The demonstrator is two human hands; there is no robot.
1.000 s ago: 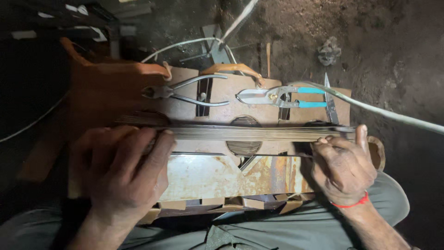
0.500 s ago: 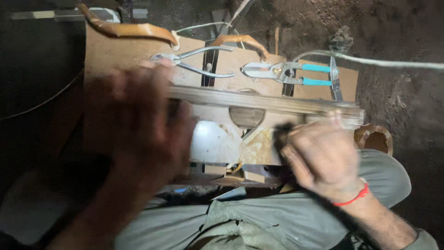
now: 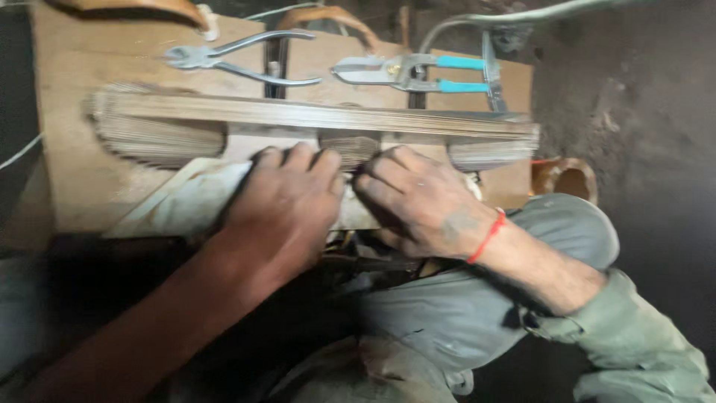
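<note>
while both hands press mid-frame, left hand and right hand lay curled fingers against the strip stack; whether they grip it, i cannot tell.

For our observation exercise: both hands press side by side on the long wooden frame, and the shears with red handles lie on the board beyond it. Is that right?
Not quite. The head view shows the shears have turquoise handles, not red. The rest holds: the left hand and right hand sit side by side at the long wooden frame.
</note>
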